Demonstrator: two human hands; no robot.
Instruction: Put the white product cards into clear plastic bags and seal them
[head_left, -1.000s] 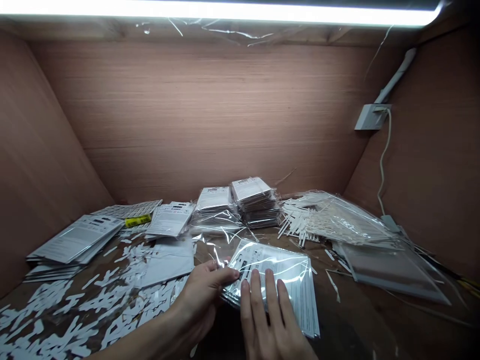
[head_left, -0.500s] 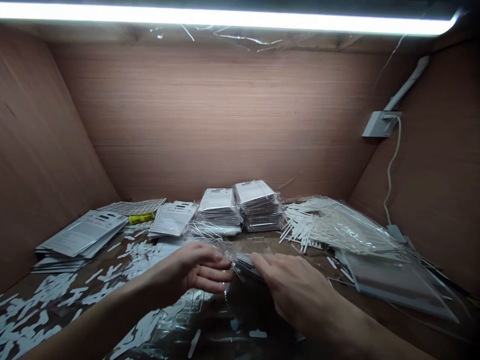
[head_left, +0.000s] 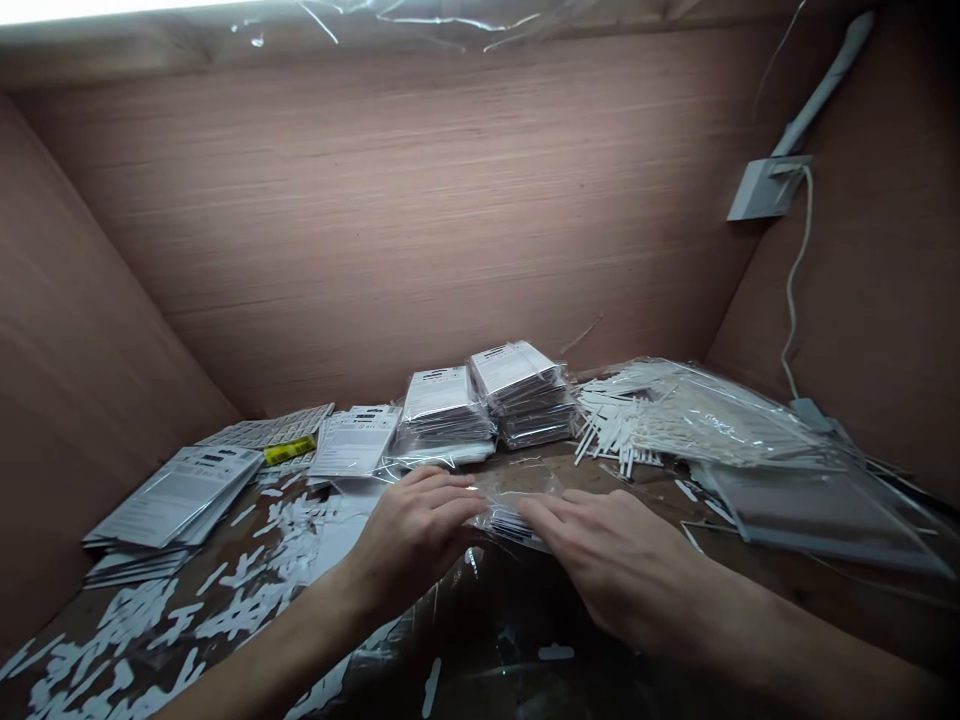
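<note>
My left hand (head_left: 416,530) and my right hand (head_left: 615,565) lie palm down, fingertips pointing towards each other. Between them they hold a small stack of printed cards in clear plastic film (head_left: 517,515), which is bunched and pressed flat at the edges. Most of the packet's face is hidden under my fingers. Just beyond my left fingertips stands a taller film-wrapped stack of cards (head_left: 442,405), with a second stack (head_left: 521,385) beside it.
Loose white paper scraps (head_left: 150,620) cover the wooden bench at left, beside a stack of cards (head_left: 176,495). A yellow item (head_left: 290,450) lies at the back. Bagged white strips (head_left: 690,420) and a grey flat packet (head_left: 825,515) sit right. Plywood walls surround the bench.
The packet has moved from flat under my spread hands to being gathered between them, with the film folded closer around it. My hands have come closer together, and the view has tilted.
</note>
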